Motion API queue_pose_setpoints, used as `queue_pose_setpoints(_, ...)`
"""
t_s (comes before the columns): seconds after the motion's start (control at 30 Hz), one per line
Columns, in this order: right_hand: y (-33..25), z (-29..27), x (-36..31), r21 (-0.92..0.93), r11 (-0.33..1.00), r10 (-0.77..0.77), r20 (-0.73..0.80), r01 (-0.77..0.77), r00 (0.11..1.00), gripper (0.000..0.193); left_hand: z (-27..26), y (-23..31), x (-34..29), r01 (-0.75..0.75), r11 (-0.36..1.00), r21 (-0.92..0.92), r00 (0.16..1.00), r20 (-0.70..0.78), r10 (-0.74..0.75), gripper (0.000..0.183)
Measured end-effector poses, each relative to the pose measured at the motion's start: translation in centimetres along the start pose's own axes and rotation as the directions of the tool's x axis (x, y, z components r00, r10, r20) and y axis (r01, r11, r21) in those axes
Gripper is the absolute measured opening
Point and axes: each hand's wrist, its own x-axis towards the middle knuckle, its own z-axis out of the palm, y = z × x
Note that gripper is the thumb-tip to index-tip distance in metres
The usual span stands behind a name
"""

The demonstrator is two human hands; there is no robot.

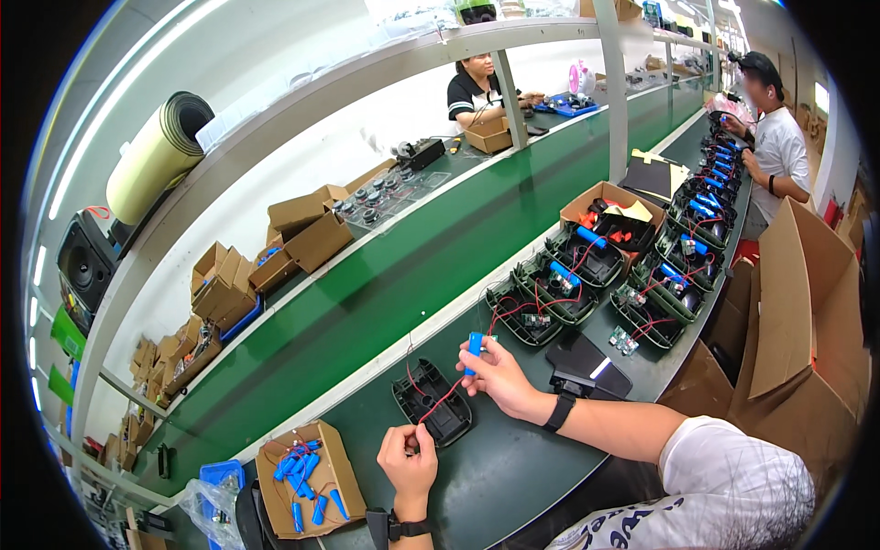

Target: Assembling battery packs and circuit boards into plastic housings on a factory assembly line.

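While the right hand (500, 374) clamps a blue cell (474, 353), the left hand (408, 461) pinches a red wire (442, 401)

On my remote feed, I see the cell at five o'clock from centre, a black shell (449, 422) at its seven, a carton (343, 463) at eight, wired shells (513, 316) at two.

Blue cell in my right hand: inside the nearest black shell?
Outside: your right hand holds the blue cell clear of the black shell.

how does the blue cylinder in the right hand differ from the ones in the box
The held cylinder is pinched in the right hand; the boxed cylinders lie loose in the cardboard box. The held cylinder is on its own; the boxed cylinders are many and point different ways. Both are blue.
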Motion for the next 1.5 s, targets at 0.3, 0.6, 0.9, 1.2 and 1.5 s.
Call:
queue_pose_setpoints(0.3,0.5,-0.6,0.4,0.081,0.997,0.004,0.011,-0.005,1.000,0.037,0.1,-0.1,0.3,0.027,0.999,0.023,0.999,-0.022,-0.026,0.012)
queue_pose_setpoints(0.6,-0.2,-0.1,0.0,-0.071,0.996,-0.065,-0.029,0.062,0.997,0.037,0.4,-0.8,0.1,0.061,0.994,0.086,0.998,-0.023,-0.059,0.012)
queue_pose_setpoints(0.9,-0.4,-0.2,0.3,-0.090,0.994,-0.071,-0.027,0.068,0.997,0.038,0.4,-0.6,0.2,0.088,0.996,0.032,0.996,-0.017,-0.088,0.009)
queue_pose_setpoints(1.2,-2.8,-0.2,0.8,-0.040,0.959,-0.279,0.016,0.279,0.960,0.042,0.3,-1.3,-0.6,0.075,0.997,0.025,0.997,-0.001,-0.075,0.010)
queue_pose_setpoints(1.5,-13.8,5.4,-3.5,0.000,0.746,-0.665,0.059,0.666,0.745,0.051,0.3,-1.4,-0.1,0.024,1.000,0.018,0.997,-0.077,-0.023,0.018)
